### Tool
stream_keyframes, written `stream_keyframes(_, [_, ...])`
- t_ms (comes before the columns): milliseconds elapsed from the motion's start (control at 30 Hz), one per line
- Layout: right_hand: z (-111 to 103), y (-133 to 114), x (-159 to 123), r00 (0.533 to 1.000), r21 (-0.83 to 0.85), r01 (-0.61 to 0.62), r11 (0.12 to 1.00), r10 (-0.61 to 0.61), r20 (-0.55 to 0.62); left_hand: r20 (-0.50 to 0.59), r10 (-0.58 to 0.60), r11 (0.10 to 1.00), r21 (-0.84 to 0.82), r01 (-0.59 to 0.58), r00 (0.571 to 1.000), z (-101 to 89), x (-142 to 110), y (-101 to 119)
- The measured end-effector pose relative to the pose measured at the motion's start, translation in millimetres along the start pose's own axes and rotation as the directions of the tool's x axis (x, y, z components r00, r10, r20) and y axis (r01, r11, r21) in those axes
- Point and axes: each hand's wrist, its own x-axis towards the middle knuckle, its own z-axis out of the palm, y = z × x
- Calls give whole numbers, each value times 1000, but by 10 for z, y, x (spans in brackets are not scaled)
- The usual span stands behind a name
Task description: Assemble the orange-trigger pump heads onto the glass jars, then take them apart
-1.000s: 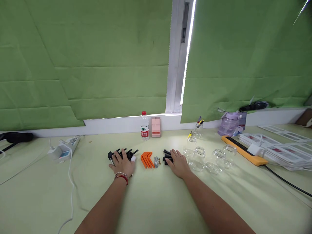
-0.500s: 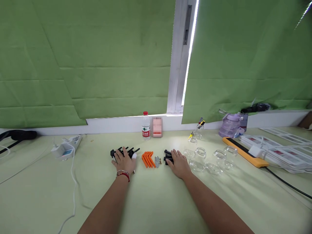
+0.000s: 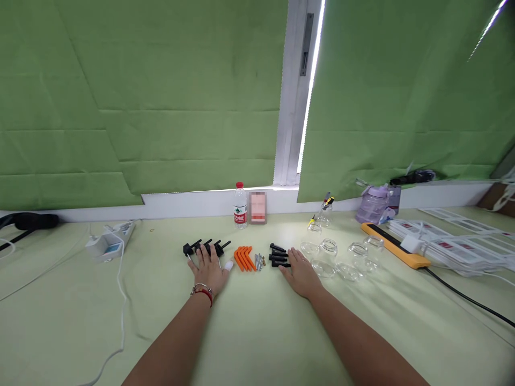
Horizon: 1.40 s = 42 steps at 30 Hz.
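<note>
My left hand [image 3: 210,272] lies palm down with spread fingers, its fingertips over several black T-shaped parts [image 3: 187,249] with thin stems. One fingertip has a white covering. Between my hands sit several orange L-shaped pieces [image 3: 244,259] in a nested row. Beside them lie silver screws [image 3: 258,262] and small brass-coloured bits [image 3: 263,261]. My right hand [image 3: 301,272] is flat with its fingers stretched, at the right ends of several black ribbed plastic rods [image 3: 277,255]. Whether its fingers touch the rods I cannot tell.
Clear round containers [image 3: 329,252] stand right of my right hand; yellow-handled tools [image 3: 328,203] rest in one behind. Farther right are an orange power strip [image 3: 396,246], a purple jug [image 3: 372,203] and stacked white sheets [image 3: 446,241]. A water bottle [image 3: 240,206] stands behind; a white power strip [image 3: 116,241] lies left.
Both hands have drawn back toward me. My right hand has also slid right, uncovering more of the black rods. My left hand shows more of the black T-shaped parts. The view has shifted slightly.
</note>
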Motion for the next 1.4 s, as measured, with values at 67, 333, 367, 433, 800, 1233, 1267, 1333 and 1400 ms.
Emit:
stream_keyframes(67, [-1,16,-18,1000,-12,5,1000,-5,5,8,52,998,23,-52,999,5,-46,-15])
stream_keyframes(333, [-3,68,-24,1000,-1,10,1000,-10,-14,54,103,993,45,-105,993,9,-103,-61])
stream_keyframes(367, [-9,66,-25,1000,6,15,1000,-15,-21,57,99,994,47,-102,993,0,-100,-58])
stream_keyframes(433, [-26,55,-29,999,23,27,999,-26,-47,64,85,995,45,-88,994,-19,-93,-52])
stream_keyframes(800, [-106,-13,-42,990,107,83,991,-69,-122,22,24,1000,1,-24,999,-66,-80,-35])
stream_keyframes(1233, [-167,-33,-12,993,170,98,981,-85,-78,74,54,998,-24,-52,996,-101,-63,-47])
stream_keyframes(1267, [-169,-33,-11,993,172,99,980,-87,-79,80,58,998,-29,-55,995,-107,-63,-46])
stream_keyframes(1333, [-171,-31,-11,993,175,103,979,-90,-80,94,65,997,-39,-61,994,-118,-64,-45])
stream_keyframes(1400, [-170,-26,-9,993,175,102,979,-90,-76,107,64,997,-46,-60,992,-126,-64,-45])
